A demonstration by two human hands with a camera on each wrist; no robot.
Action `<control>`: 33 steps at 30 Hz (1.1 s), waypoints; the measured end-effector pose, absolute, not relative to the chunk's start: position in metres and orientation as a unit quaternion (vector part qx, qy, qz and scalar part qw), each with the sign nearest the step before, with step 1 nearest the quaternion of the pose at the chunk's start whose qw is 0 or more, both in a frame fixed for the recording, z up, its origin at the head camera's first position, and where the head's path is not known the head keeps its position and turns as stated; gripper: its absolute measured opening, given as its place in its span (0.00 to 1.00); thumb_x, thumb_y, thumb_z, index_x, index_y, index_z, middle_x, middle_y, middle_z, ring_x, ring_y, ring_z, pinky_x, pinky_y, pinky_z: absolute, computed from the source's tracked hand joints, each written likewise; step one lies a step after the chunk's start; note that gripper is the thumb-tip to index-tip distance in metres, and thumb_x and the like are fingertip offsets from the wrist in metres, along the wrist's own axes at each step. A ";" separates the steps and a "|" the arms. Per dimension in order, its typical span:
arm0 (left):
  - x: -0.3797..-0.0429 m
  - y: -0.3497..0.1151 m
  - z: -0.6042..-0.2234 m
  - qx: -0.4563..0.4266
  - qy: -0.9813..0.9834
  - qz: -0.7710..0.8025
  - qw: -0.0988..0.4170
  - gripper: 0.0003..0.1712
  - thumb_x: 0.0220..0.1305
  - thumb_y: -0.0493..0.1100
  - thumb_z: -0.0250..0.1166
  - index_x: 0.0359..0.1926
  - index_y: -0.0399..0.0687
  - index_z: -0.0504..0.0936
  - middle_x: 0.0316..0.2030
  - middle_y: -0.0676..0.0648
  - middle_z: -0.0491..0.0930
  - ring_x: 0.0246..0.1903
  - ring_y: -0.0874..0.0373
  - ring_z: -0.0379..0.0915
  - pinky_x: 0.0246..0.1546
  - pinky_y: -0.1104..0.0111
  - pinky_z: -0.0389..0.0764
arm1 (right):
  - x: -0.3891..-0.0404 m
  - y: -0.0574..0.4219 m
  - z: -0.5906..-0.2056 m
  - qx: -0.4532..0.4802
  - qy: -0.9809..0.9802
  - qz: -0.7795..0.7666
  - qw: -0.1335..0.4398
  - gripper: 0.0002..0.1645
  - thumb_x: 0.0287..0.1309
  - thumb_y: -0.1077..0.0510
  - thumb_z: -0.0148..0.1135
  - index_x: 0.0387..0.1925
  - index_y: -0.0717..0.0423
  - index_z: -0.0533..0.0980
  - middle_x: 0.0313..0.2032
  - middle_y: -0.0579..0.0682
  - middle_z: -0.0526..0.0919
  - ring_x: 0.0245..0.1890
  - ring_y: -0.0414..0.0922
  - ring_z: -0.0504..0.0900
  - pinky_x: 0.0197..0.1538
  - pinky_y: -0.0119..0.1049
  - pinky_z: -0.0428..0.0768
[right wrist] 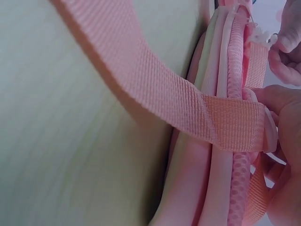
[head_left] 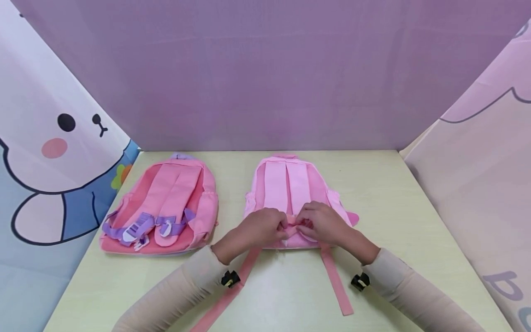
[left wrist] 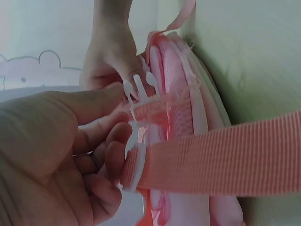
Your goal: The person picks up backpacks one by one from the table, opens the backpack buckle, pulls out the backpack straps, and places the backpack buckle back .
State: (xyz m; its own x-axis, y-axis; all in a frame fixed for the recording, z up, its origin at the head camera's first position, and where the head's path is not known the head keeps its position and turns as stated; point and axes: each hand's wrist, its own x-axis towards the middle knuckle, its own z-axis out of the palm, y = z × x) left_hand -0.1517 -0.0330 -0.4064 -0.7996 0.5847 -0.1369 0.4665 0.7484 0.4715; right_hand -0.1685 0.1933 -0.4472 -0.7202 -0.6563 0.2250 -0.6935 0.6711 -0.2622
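A light pink backpack (head_left: pixel 275 184) lies straps up at the middle of the table. Both hands meet over its lower edge. My left hand (head_left: pixel 265 226) has its thumb and fingers curled at a white pronged side-release buckle (left wrist: pixel 143 101) on a peach webbing strap. A white strap adjuster (left wrist: pixel 136 167) sits beside those fingers. My right hand (head_left: pixel 321 223) grips with bent fingers at the opposite buckle part, beside a peach strap (right wrist: pixel 240 122) looped through a white fitting (right wrist: pixel 270 132). The fingers largely hide what the right hand holds.
To the left lies a second, coral-pink backpack (head_left: pixel 166 184) with purple straps and white buckles. Two loose peach strap tails (head_left: pixel 336 281) hang toward the front of the pale table (head_left: pixel 415 258). A purple backdrop (head_left: pixel 265 74) stands behind, with printed cloth (head_left: pixel 37 138) at the sides.
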 end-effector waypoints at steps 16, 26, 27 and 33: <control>-0.142 -0.019 -0.407 0.309 0.941 0.109 0.082 0.14 0.62 0.54 0.73 0.35 0.50 0.83 0.29 0.54 0.80 0.28 0.63 0.72 0.27 0.71 0.74 | -0.168 0.195 -0.444 0.364 -0.913 0.172 0.063 0.03 0.55 0.56 0.74 0.33 0.44 0.86 0.34 0.40 0.85 0.35 0.37 0.77 0.39 0.32 0.79; -0.144 -0.018 -0.413 0.320 0.945 0.071 -0.003 0.02 0.65 0.39 0.67 0.36 0.46 0.86 0.29 0.50 0.83 0.27 0.58 0.76 0.28 0.68 0.79 | -0.170 0.201 -0.436 0.365 -0.914 0.157 0.080 0.05 0.52 0.56 0.75 0.33 0.44 0.87 0.35 0.42 0.85 0.39 0.41 0.80 0.44 0.37 0.82; -0.145 -0.018 -0.414 0.323 0.944 0.062 -0.017 0.02 0.65 0.38 0.66 0.36 0.46 0.85 0.28 0.49 0.83 0.27 0.57 0.77 0.28 0.68 0.80 | -0.170 0.202 -0.436 0.366 -0.914 0.161 0.074 0.05 0.53 0.56 0.75 0.33 0.44 0.87 0.36 0.42 0.85 0.39 0.41 0.79 0.44 0.37 0.81; -0.147 -0.020 -0.413 0.325 0.944 0.063 -0.017 0.01 0.61 0.37 0.69 0.35 0.47 0.84 0.29 0.50 0.82 0.29 0.57 0.78 0.31 0.67 0.81 | -0.171 0.202 -0.434 0.382 -0.904 0.181 0.068 0.06 0.55 0.56 0.73 0.36 0.43 0.88 0.38 0.42 0.85 0.40 0.40 0.80 0.45 0.37 0.82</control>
